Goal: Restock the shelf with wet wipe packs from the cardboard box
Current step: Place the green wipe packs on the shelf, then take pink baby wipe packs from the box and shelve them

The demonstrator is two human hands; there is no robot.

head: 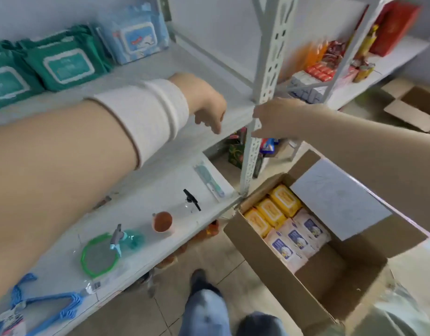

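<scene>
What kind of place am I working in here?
Probably a small shop or its stockroom: slotted white metal shelving carries green wet wipe packs, packaged snacks fill the next bay, and an open cardboard box of more packs stands on the tiled floor.

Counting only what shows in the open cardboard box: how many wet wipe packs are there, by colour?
Yellow packs: 3
White packs with blue labels: 3
Total visible in the cardboard box: 6 (a flap covers part of the box, so more may be hidden)
</scene>
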